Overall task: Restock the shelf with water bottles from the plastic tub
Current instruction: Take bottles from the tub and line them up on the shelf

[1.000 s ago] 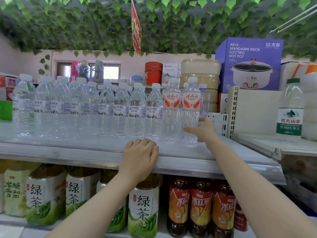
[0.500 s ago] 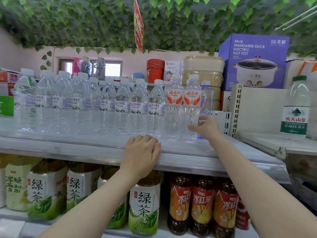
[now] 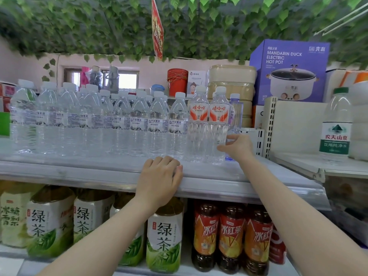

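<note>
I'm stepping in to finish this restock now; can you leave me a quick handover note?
Left hand: empty, resting on the shelf edge.
Right hand: fingers on the side of the end red-label bottle, lower part; grip not clear.
Done: the front row of water bottles is full across.
Left: the tub is out of view, so check it for remaining bottles; free space is only at the right end.

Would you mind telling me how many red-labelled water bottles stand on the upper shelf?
2, possibly more hidden behind. Both stand side by side at the row's right end: the left one beside the white-labelled bottles, the right one touched by the right hand.
</note>
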`<state>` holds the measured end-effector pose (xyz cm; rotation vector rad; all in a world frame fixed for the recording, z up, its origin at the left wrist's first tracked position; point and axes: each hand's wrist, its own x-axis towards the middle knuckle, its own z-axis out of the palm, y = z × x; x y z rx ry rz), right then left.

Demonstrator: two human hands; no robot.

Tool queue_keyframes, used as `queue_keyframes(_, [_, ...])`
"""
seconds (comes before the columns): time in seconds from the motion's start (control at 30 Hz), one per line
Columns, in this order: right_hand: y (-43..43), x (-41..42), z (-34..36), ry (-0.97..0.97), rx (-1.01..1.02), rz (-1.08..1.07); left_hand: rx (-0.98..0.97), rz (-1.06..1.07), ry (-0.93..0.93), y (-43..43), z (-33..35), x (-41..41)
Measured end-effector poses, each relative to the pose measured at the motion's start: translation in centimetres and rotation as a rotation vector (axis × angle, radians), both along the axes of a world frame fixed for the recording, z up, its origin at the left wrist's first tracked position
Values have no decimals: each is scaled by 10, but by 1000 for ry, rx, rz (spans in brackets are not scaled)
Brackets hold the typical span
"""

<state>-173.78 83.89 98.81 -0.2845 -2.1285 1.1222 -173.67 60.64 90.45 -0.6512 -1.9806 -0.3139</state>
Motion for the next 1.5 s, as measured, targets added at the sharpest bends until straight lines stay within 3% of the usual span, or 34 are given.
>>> queue_keyframes(0.47, [-12,15,5,-130,160,-90,-71,-4,-126,-2,7,0])
queue_keyframes(0.67, [-33,55,6,-163,288,-63,-218,18,-184,-20,15,21])
queue_keyframes(0.87, [-75,123,-14,-169,475,-103,-226,16,-193,-62,15,61])
queue_keyframes(1.1, [-133,199,-73,-244,600,-170,-246,23,-264,-130,-27,109])
queue_keyframes(1.5, [-203,271,-217,-468,609,-119,-414,-2,-366,-211,-124,177])
